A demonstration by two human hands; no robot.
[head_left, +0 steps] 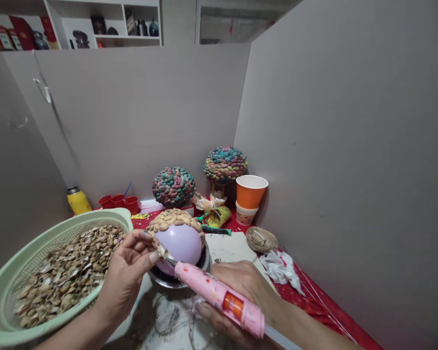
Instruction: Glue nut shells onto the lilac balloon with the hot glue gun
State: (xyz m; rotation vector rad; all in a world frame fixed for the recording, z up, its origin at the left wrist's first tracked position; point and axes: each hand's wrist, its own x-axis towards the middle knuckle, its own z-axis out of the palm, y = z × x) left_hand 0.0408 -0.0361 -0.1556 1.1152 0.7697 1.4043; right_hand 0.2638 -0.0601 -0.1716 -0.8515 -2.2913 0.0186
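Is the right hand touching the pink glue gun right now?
Touching. The head view shows the right hand gripping the pink glue gun, with the hand visible along both sides of its body.

From here I see a pink plastic glue gun (pixel 200 283) slanting up-left at lower centre, nozzle beside a pale nutshell piece (pixel 162 250); a round lilac balloon (pixel 182 242), partly covered with tan nutshells (pixel 175 218), sits just behind.

Glue gun (pixel 214 292) in right hand (pixel 244 281)

yellow bottle (pixel 79 201) near red cups (pixel 132 205), coiled twine (pixel 260 241) near orange cup (pixel 250 198)
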